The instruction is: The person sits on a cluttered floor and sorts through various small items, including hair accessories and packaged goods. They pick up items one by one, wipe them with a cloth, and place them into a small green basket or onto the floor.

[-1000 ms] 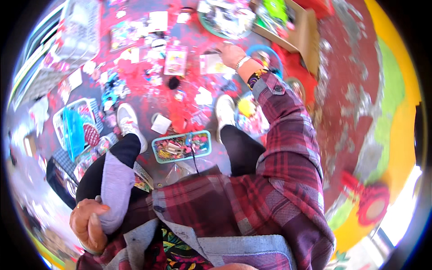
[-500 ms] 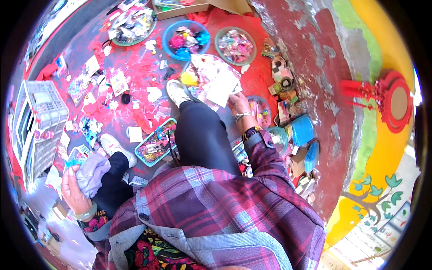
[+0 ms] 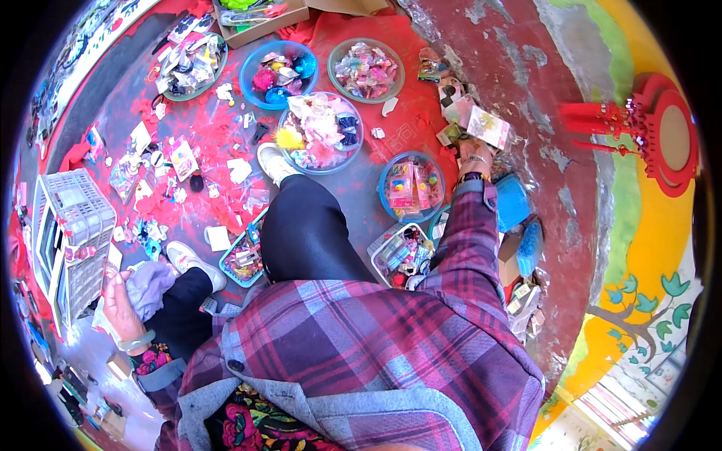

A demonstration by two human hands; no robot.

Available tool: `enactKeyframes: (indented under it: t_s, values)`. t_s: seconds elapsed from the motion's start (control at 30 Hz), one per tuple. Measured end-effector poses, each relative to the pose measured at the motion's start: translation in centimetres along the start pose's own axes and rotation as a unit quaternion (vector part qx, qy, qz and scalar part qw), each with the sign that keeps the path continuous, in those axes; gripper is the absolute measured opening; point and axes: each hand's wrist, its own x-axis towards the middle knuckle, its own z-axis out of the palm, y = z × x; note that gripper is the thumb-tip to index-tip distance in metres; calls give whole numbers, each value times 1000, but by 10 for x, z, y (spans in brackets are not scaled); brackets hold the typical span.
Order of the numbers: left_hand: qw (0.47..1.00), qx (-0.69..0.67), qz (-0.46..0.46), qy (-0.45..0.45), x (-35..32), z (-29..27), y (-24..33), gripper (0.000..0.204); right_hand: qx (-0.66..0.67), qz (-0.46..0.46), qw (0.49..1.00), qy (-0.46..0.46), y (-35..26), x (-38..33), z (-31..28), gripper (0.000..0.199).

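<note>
My left hand (image 3: 122, 310) is closed at the left beside my knee, its fingers against a fluffy lavender cloth (image 3: 149, 289). Stretched far out to the right, my right hand (image 3: 475, 153) is closed on a pale printed card (image 3: 487, 128), which hides some of its fingertips. That hand is over a row of small boxes and packets (image 3: 453, 113) along the foot of the wall. Nearer to me lies a round blue-rimmed basin (image 3: 386, 186) of pink carded packs. A clear basin (image 3: 361, 140) of frilly pink and white hair accessories stands beyond my shoe.
Farther off are a blue basin (image 3: 244, 78), a clear basin (image 3: 400, 75) and a greenish basin (image 3: 223, 69) of small goods. Rectangular baskets, one white (image 3: 374, 246) and one turquoise (image 3: 222, 262), flank my leg. A grey crate (image 3: 94, 214) stands left. Loose packets litter the red floor covering.
My right hand has moved right, from above the frilly accessories to the wall-side row. White sheets that covered the clear basin are gone from there. My left hand stays by the cloth.
</note>
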Motion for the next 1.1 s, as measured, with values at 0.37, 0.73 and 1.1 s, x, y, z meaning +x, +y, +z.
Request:
enactKeyframes:
  t_s: [0.37, 0.73, 1.1]
  values:
    - [994, 85, 44, -44, -20, 4, 29, 22, -373, 150, 836, -374, 157, -197, 166, 10]
    - [949, 92, 231, -194, -19, -42, 38, 20, -606, -336, -73, -717, 341, -426, 208, 45]
    - [976, 72, 166, -125, -11, -71, 14, 18, -610, -453, -117, -640, 417, -384, 152, 37]
